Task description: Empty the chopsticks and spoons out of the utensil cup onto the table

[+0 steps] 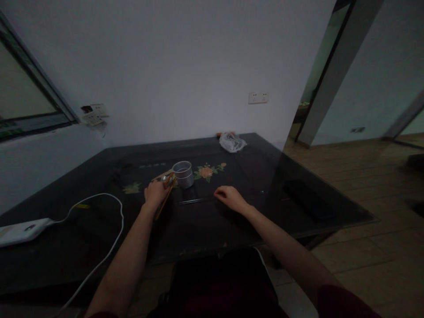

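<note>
My left hand (155, 194) is closed around a few thin brown sticks that look like chopsticks (162, 205); they slant from the cup's side down towards me. A small shiny round thing (164, 178) shows at its fingertips, too small to make out. Just right of that hand a clear cup (183, 176) stands upright on the dark table (205, 212). I cannot tell whether the stick ends touch the cup. My right hand (231, 198) rests over the table to the right of the cup, its fingers curled together, with nothing visible in them.
A crumpled clear plastic bag (232, 142) lies at the table's back edge by the wall. On the left, a white power strip (24, 232) has a white cable (122, 216) looping over the table. A dark flat object (308, 198) lies at the right.
</note>
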{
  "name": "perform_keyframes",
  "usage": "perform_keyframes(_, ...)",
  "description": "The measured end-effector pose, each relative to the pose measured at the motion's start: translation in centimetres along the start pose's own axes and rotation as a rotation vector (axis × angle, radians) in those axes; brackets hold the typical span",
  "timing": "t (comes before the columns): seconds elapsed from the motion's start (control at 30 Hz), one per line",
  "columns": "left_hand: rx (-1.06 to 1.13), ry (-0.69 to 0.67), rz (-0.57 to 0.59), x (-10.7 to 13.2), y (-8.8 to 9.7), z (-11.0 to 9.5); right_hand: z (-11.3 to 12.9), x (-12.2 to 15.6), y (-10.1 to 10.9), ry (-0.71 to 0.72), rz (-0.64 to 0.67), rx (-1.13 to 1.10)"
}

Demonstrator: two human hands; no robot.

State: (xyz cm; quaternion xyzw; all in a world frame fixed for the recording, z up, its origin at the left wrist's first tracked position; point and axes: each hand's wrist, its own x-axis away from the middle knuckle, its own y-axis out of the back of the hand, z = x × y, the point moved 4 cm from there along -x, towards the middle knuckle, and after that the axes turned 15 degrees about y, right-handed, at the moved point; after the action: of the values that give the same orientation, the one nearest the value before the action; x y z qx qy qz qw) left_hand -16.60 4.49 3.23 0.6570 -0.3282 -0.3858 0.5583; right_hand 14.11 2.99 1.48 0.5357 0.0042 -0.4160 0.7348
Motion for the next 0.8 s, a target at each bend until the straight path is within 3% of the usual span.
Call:
perform_keyframes(0.17,0.038,0.022,-0.018,-0.1,0.6,0.3,0.1,0.0,0.1,-0.004,0.002,0.002)
perform_keyframes(0.3,0.121,0.067,-0.097,-0.5,1.2,0.8,0.4,0.1,0.4,-0.020,0.001,0.003)
perform_keyframes(0.43,0.309,0.004,-0.116,0.0,2.7,-0.1,0.6,0.1,0.6,-0.033,-0.001,0.009)
perform_keyframes(0.53,0.566,-0.149,0.007,1.7,4.4,-2.9,0.4,0.0,0.7,-0.049,-0.012,0.017)
perform_keyframes(0.63,0.729,-0.415,0.157,5.4,5.4,-7.1,0.0,0.1,0.7,-0.077,-0.029,0.025)
perform_keyframes(0.73,0.691,-0.586,0.257,9.5,4.1,-10.7,-0.4,0.2,0.6,-0.108,-0.037,0.043)
perform_keyframes(0.8,0.595,-0.592,0.223,11.2,2.4,-11.8,-0.7,0.2,0.5,-0.124,-0.036,0.048)
